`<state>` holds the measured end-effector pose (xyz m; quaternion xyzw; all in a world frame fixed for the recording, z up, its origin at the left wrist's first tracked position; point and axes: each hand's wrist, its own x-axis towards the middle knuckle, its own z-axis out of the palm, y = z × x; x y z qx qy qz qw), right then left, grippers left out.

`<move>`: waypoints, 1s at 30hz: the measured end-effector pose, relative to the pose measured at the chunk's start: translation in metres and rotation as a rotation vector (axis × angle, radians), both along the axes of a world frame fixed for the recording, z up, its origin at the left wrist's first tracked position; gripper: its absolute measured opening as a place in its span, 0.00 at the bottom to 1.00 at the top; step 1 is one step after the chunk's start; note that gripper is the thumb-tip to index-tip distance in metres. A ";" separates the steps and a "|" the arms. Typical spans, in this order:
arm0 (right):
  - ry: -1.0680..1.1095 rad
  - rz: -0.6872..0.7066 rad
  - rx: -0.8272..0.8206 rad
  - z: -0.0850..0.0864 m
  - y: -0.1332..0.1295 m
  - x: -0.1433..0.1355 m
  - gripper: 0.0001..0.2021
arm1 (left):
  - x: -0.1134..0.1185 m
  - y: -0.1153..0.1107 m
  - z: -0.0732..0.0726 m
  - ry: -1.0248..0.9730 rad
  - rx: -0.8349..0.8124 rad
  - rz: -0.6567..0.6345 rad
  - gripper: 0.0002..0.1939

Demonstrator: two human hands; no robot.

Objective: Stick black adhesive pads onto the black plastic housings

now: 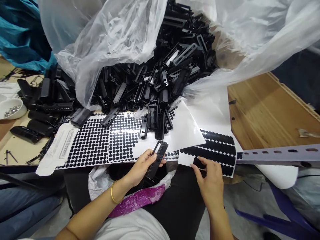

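My left hand (146, 163) grips a long black plastic casing (158, 158) with a carbon-fibre pattern, tilted just beyond the table's front edge. To the right, my right hand (211, 178) rests over the near edge of a white sheet of black stickers (217, 150). Its thumb and forefinger are apart, with part of a black sticker showing between them; no held piece is visible. Between the hands and the pile, several loose black casings (153, 116) lie on a blank white sheet (190, 130).
A large heap of black plastic parts (175, 63) spills from a clear plastic bag (112, 33). Sheets of black dots (90, 143) line the table's front. At left stand a white bowl of small metal pieces (12, 115) and a cut cardboard piece (58, 146). An open bag with a purple band (142, 200) lies at my lap.
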<state>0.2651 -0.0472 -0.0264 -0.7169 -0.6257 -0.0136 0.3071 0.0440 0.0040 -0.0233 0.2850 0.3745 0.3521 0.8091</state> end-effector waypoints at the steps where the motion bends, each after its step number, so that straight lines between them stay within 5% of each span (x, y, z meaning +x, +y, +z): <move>1: -0.031 0.016 -0.005 -0.004 0.001 0.004 0.12 | 0.001 0.000 -0.001 -0.014 -0.014 0.000 0.14; 5: -0.077 0.030 0.036 -0.012 0.008 0.007 0.12 | 0.002 0.000 -0.003 -0.047 -0.071 0.007 0.16; 10: -0.045 0.051 -0.006 0.015 0.001 -0.005 0.10 | -0.003 0.001 -0.003 -0.041 -0.099 0.033 0.13; 15: 0.546 0.073 -0.239 0.040 0.000 -0.039 0.07 | -0.005 0.000 0.001 -0.024 -0.090 -0.007 0.16; 20: 1.011 0.192 -0.424 0.033 0.025 -0.073 0.09 | -0.009 -0.002 0.007 0.030 -0.090 -0.063 0.18; 30: 1.052 0.178 -0.481 0.023 0.041 -0.088 0.09 | -0.015 -0.003 0.011 0.074 -0.083 -0.066 0.20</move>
